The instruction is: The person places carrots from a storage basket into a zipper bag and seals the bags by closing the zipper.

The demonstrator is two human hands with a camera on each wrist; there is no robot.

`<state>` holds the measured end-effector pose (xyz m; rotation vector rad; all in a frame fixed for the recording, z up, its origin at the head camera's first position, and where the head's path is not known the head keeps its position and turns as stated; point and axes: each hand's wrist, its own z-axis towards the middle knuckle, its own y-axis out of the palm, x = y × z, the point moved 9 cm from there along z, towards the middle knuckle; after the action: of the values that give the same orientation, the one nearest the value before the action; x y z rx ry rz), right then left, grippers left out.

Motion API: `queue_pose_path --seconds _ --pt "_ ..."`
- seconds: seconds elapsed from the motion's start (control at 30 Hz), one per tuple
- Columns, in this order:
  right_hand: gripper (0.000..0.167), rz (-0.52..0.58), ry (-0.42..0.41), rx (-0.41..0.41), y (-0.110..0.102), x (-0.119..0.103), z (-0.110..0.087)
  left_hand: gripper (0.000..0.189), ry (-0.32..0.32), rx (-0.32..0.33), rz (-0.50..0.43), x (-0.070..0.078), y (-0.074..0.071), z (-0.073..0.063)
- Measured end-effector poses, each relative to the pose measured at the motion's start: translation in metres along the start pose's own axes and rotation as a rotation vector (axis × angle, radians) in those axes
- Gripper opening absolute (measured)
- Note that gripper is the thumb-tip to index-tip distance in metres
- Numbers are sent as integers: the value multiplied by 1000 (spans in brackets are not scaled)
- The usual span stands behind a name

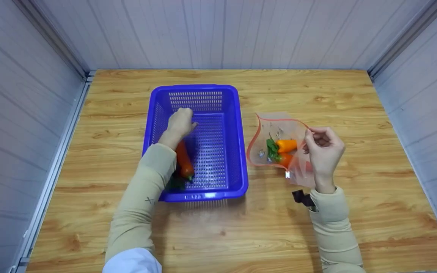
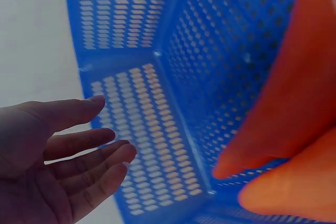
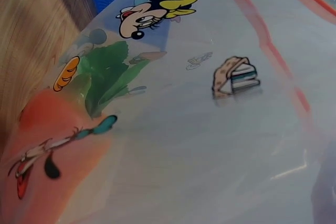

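The clear bag (image 1: 287,129) is pinched in the fingers of the right hand (image 1: 324,147), while the left hand (image 1: 179,124), fingers loosely extended, is held over the blue basket (image 1: 211,196).

X mark (image 1: 149,200) on left sleeve (image 1: 130,218)

your head camera looks forward and down from above the counter (image 1: 233,246), far enough back to show your left hand (image 1: 179,125) left of centre and your right hand (image 1: 323,148) right of centre. your left wrist camera sits close to the basket (image 1: 195,196), looking into it, with your left hand at lower left. your right wrist camera is very near the bag (image 3: 184,145), which fills most of the frame. all three views share the basket, at upper left in the last; head and right wrist share the bag.
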<state>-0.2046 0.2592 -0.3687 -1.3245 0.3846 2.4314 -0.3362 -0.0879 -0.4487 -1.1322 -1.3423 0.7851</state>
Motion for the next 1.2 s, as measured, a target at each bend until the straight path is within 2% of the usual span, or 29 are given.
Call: queue_pose_path --seconds 0.33,0.5,0.7,0.87,1.2 --pt "3 -10 17 1 -1 2 -2 31 -168 -36 -50 -41 19 10" --pt "6 -18 2 5 -1 1 -2 33 -236 -63 -57 -54 28 10" --pt "5 1 13 10 -2 2 -3 36 -283 -98 -60 -63 38 7" --pt "2 -34 1 3 -1 0 -2 39 -304 -124 -64 -67 44 4" --pt "2 -49 4 6 -2 2 -2 47 -299 -173 -46 -64 52 3"
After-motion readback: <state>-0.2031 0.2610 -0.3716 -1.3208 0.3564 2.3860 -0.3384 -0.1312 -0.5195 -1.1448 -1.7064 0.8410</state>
